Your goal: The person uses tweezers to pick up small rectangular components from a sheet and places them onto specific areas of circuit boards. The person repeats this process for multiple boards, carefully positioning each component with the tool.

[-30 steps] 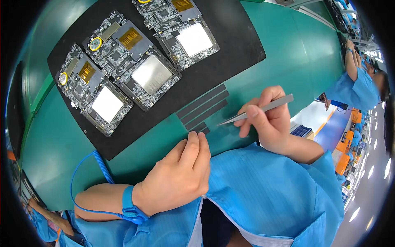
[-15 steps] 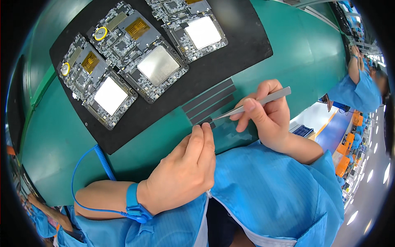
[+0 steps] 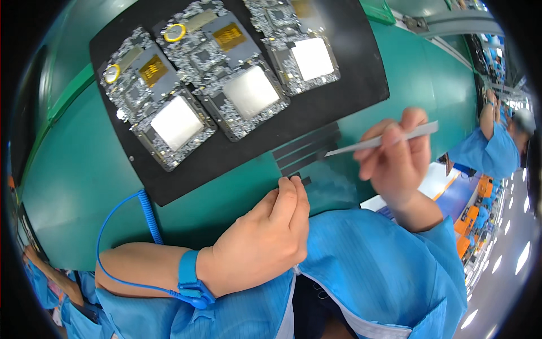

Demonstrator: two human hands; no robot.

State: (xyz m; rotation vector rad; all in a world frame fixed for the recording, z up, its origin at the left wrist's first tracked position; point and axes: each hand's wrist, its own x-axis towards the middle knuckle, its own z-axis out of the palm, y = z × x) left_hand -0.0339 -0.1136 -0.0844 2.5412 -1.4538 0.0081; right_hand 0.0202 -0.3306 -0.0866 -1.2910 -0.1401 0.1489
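My right hand (image 3: 401, 155) grips metal tweezers (image 3: 370, 143) between thumb and fingers. Their pointed tips are beside the right end of several dark strips (image 3: 307, 148), which lie in rows on a clear sheet on the green mat. My left hand (image 3: 257, 243) is closed, thumb and fingers brought together at the near end of that sheet. A small dark piece (image 3: 306, 181) shows right at its fingertips, partly covered by them. A blue wrist strap (image 3: 191, 277) circles my left wrist.
Ahead, several circuit boards (image 3: 197, 56) with silver plates and gold-coloured patches lie on a black pad (image 3: 355, 73). A coiled blue cord (image 3: 148, 217) runs from my wrist strap across the green mat (image 3: 73, 186). Another person in blue (image 3: 491, 135) sits at the right.
My right hand has drawn the tweezers right, away from my left fingertips. My left fingers stay at the small dark piece. The whole view has shifted, so the boards appear farther right.
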